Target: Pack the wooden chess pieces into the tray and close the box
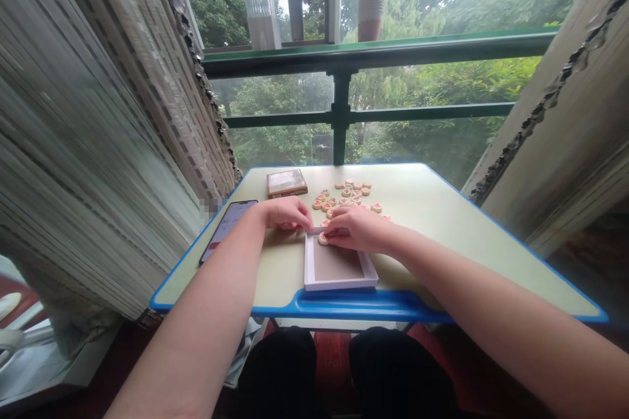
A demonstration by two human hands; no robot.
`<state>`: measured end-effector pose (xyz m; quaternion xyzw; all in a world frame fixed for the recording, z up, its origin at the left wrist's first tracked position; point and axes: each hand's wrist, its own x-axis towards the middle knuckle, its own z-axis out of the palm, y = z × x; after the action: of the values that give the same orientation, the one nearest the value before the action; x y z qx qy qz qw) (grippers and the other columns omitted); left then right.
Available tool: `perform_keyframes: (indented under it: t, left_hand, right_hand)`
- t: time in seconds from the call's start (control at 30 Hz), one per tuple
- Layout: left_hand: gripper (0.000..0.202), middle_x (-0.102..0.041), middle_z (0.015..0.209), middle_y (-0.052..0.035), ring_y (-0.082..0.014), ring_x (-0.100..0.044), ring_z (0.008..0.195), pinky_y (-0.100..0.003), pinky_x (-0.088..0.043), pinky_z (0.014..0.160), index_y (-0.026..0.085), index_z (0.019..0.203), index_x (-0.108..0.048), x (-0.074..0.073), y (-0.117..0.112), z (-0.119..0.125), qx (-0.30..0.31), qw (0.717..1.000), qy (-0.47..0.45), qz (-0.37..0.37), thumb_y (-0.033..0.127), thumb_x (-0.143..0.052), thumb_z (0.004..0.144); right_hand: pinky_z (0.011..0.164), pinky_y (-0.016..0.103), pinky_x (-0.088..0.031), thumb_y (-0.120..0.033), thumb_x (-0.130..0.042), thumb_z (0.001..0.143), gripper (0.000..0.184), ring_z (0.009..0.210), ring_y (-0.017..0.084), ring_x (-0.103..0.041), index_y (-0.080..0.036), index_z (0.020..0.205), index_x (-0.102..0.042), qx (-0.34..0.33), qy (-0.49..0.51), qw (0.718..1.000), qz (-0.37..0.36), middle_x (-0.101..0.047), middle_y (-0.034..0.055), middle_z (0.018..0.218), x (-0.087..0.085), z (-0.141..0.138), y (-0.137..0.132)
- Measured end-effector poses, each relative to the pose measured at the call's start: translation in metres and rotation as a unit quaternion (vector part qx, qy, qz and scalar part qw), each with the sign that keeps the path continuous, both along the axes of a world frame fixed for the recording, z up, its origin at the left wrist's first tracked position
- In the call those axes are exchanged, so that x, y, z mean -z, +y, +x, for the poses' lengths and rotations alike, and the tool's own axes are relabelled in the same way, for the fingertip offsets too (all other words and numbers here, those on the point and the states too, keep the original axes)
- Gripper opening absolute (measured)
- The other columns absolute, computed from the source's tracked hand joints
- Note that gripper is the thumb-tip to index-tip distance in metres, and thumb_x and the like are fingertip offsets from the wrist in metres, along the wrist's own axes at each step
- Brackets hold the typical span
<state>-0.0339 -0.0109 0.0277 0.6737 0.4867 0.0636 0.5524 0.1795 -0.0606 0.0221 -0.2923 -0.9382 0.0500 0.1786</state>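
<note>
A shallow white box (339, 270) with a brown floor lies on the small blue-edged table (442, 222) in front of me. My right hand (356, 228) rests on the box's far rim, fingers curled round round wooden game pieces, one disc (323, 239) showing at the box's far left corner. My left hand (286, 213) sits just left of the box's far corner, fingers curled down over pieces on the table. Several loose wooden discs with red markings (346, 195) lie scattered beyond both hands.
A square box lid (286, 182) lies at the table's far left. A phone (228, 229) with a lit screen lies along the left edge. Curtains hang on both sides; a green window railing (373, 52) stands behind the table. My knees are under the table's front edge.
</note>
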Motion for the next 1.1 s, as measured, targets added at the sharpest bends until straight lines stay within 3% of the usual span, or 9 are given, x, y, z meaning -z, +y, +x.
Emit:
perform_keyframes:
  t: [0.23, 0.67, 1.1]
  left_hand:
    - [0.030, -0.059, 0.054, -0.0024, -0.0039, -0.034, 0.040, -0.019, -0.014, 0.037, 0.012, 0.071, -0.068, 0.001, 0.003, 0.000, 0.045, 0.999, -0.012, -0.014, 0.033, -0.076, 0.051]
    - [0.026, -0.060, 0.055, -0.0024, -0.0034, -0.032, 0.040, -0.017, -0.016, 0.036, 0.011, 0.070, -0.068, 0.000, 0.003, -0.001, 0.052, 0.998, -0.019, -0.019, 0.031, -0.075, 0.054]
    - [0.027, -0.063, 0.058, -0.0032, -0.0056, -0.046, 0.043, -0.016, -0.019, 0.036, 0.012, 0.072, -0.068, 0.003, 0.005, -0.003, 0.058, 0.997, -0.024, -0.032, 0.031, -0.075, 0.053]
  right_hand:
    - [0.060, 0.025, -0.034, -0.034, -0.059, 0.079, 0.019, 0.070, 0.015, -0.051, -0.020, 0.075, -0.070, 0.026, -0.021, 0.998, 0.060, -0.061, 0.0045, 0.072, -0.006, -0.012, -0.011]
    - [0.060, 0.024, -0.035, -0.026, -0.060, 0.077, 0.012, 0.071, 0.015, -0.051, -0.021, 0.082, -0.070, 0.027, -0.010, 0.999, 0.014, -0.061, 0.0042, 0.075, 0.000, -0.014, -0.006]
    - [0.063, 0.023, -0.038, -0.029, -0.060, 0.079, 0.015, 0.070, 0.014, -0.050, -0.021, 0.084, -0.071, 0.017, 0.015, 1.000, -0.020, -0.061, 0.0044, 0.074, 0.002, -0.017, -0.005]
